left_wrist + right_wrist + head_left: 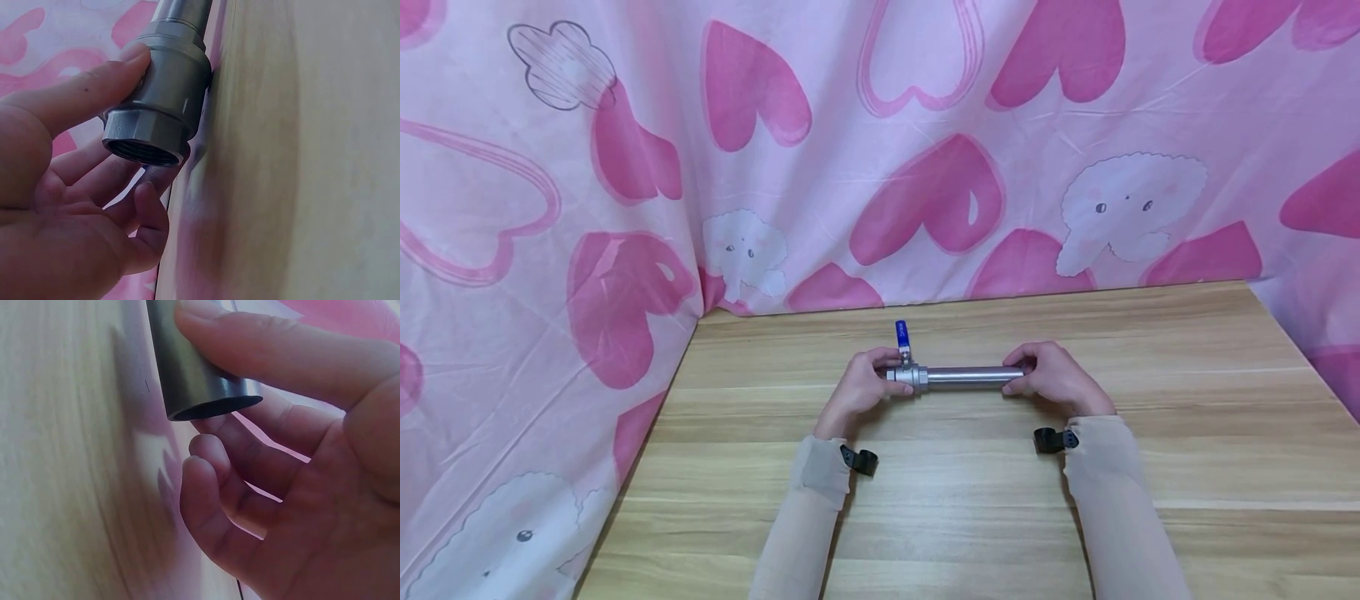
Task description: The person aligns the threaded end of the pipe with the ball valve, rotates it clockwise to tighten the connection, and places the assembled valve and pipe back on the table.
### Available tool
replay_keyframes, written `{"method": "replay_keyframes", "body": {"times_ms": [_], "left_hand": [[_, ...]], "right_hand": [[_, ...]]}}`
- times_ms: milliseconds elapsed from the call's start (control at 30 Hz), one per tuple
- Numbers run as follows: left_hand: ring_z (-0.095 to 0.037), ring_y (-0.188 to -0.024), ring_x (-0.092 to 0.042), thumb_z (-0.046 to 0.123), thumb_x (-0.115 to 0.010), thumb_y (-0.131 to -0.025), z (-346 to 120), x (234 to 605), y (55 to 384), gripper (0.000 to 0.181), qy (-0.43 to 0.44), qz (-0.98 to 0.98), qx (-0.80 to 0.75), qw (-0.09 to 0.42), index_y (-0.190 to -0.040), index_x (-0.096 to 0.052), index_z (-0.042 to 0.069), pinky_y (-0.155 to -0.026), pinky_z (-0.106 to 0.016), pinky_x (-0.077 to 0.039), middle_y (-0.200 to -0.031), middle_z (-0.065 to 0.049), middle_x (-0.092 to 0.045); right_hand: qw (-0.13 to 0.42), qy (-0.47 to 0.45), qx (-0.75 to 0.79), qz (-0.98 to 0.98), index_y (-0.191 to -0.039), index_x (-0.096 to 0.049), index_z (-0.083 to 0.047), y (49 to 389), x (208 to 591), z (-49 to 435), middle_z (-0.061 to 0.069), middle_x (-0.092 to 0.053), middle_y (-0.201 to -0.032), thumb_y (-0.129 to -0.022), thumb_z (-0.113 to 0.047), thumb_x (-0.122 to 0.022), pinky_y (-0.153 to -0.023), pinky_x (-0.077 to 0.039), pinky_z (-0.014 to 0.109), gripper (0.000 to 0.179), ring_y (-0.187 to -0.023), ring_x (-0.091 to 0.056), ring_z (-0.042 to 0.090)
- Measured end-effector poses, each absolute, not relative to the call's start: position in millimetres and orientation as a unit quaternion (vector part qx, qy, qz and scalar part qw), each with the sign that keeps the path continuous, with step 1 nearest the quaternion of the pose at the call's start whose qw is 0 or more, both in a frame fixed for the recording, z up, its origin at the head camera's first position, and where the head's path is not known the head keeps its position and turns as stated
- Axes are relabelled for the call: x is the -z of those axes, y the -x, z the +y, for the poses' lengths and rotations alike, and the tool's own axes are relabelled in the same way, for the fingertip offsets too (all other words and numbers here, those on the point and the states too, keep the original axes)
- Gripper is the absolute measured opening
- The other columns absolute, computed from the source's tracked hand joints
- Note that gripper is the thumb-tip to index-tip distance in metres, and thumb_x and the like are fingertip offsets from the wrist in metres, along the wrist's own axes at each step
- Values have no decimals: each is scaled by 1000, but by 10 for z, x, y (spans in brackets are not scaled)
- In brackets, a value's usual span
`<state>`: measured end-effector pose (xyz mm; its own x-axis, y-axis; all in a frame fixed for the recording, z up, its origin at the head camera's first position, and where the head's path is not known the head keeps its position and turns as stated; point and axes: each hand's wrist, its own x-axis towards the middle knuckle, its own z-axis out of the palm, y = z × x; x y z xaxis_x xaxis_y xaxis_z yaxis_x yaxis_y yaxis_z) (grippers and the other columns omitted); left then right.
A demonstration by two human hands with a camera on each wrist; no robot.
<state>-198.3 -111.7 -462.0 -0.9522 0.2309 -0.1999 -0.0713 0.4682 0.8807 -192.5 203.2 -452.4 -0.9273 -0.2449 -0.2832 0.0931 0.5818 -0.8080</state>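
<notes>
A metal ball valve (906, 377) with a blue lever handle (902, 335) is joined to a straight steel pipe (973, 377), both lying crosswise before me. The left hand (863, 385) grips the valve body, its thumb along the near side and fingers behind. In the left wrist view the valve's open threaded end (147, 140) faces the palm. At the other end, the right hand (1051, 377) pinches the pipe between thumb and fingers. The right wrist view shows the pipe's plain hollow end (212, 407), with the outer fingers curled below it. The lever points away from me.
A wood-grain table (955, 500) lies under both hands. Pink heart-print cloth (925, 150) hangs along its back and left, with more at the far right. Each sleeved wrist bears a black camera mount, the left mount (861, 460) and the right mount (1054, 440).
</notes>
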Motion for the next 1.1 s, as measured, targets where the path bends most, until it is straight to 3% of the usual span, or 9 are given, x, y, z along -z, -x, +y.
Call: {"method": "replay_keyframes", "body": {"times_ms": [733,900,1000,1100], "left_hand": [[-25,-112,-60,13,-81,-75,-1119,4633,1951,58,-48,835,-524,163,-128,-59,12,-99,-40,-49,-126,-8,-64],[-25,-113,-60,19,-78,-80,-1175,4627,1934,63,-43,827,-533,173,-136,-51,10,-100,-40,-49,-128,-8,-63],[-26,-117,-58,26,-72,-86,-1246,4576,1923,62,-39,829,-538,148,-140,-46,8,-103,-42,-47,-130,-9,-61],[-29,-121,-56,33,-64,-93,-1332,4465,1903,57,-36,854,-511,92,-141,-45,8,-104,-45,-46,-134,-10,-58]], "right_hand": [[198,34,471,859,-111,-64,0,1901,4545,2064,13,-61,-98,-76,-13,-81,-72,-44,28,41,-87,-50,23],[186,43,461,867,-117,-62,-2,1871,4545,2127,14,-64,-106,-82,-24,-77,-77,-47,27,44,-92,-54,23],[166,38,454,874,-122,-60,-3,1841,4513,2198,14,-63,-113,-88,-36,-69,-79,-49,29,48,-95,-55,24],[143,29,462,875,-124,-58,-4,1821,4456,2271,16,-62,-116,-92,-44,-62,-78,-52,32,52,-96,-57,27]]}}
